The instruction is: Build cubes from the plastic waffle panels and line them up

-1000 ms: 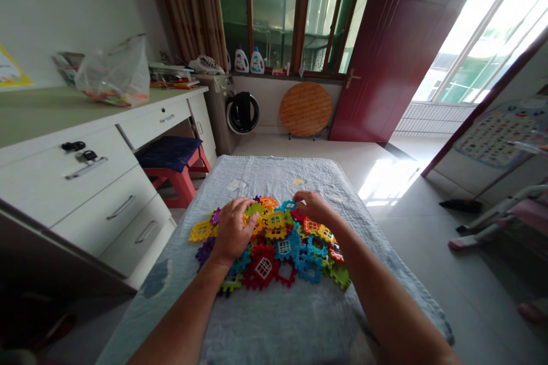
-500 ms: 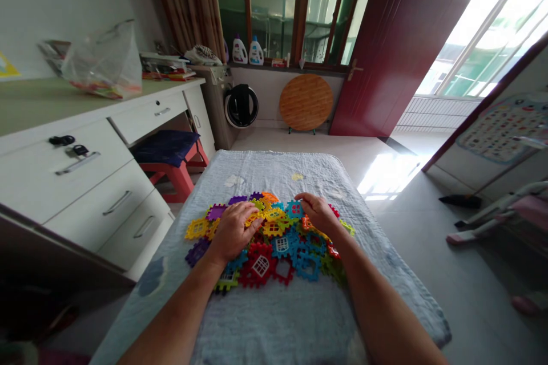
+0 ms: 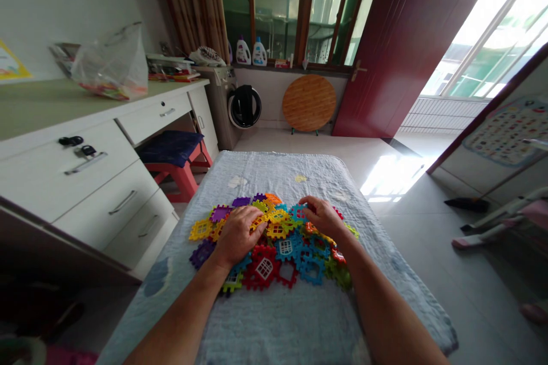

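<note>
Since a second ago, my left hand (image 3: 238,234) and right hand (image 3: 324,217) have drawn slightly nearer me. Left to right: the left half-curled over yellow pieces (image 3: 277,217); the toothed-piece heap (image 3: 295,245) on the cloth (image 3: 274,319); the right curled at a light-blue piece (image 3: 297,213). Whether either grips, I cannot tell.

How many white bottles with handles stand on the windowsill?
2: the purple-capped bottle near the curtain, and the blue-capped bottle immediately to its right. The curtain could hide more.
</note>
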`<state>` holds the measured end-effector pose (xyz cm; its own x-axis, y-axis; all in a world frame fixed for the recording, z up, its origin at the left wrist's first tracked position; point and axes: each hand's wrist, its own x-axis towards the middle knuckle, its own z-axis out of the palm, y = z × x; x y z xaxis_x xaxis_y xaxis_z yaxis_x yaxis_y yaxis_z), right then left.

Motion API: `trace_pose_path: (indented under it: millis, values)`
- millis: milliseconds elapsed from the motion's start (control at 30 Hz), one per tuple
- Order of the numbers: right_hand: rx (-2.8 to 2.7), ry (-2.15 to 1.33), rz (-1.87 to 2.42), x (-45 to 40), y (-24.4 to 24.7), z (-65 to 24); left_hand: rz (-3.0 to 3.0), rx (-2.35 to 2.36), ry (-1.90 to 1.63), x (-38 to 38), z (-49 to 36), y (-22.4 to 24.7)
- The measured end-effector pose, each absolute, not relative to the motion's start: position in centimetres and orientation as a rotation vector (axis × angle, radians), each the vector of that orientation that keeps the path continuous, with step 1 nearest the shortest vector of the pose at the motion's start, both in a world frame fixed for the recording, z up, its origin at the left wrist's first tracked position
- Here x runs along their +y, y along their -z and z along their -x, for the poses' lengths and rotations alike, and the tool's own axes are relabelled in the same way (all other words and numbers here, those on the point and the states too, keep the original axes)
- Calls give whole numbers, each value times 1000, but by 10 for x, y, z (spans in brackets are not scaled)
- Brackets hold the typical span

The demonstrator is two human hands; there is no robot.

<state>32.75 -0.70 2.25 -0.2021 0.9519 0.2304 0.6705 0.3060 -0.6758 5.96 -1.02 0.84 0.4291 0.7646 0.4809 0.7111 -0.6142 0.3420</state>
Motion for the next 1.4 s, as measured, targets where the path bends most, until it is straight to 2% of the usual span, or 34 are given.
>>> trace_pose_path:
  millis: [333, 1400]
  values:
    - [-2193, -446, 1539, -6, -25, -331, -2578, 1336, -937, -12, -62, -10]
    - [-2282, -674, 1404, -9, -24, -334, -2612, 1320, -883, -12, -65, -13]
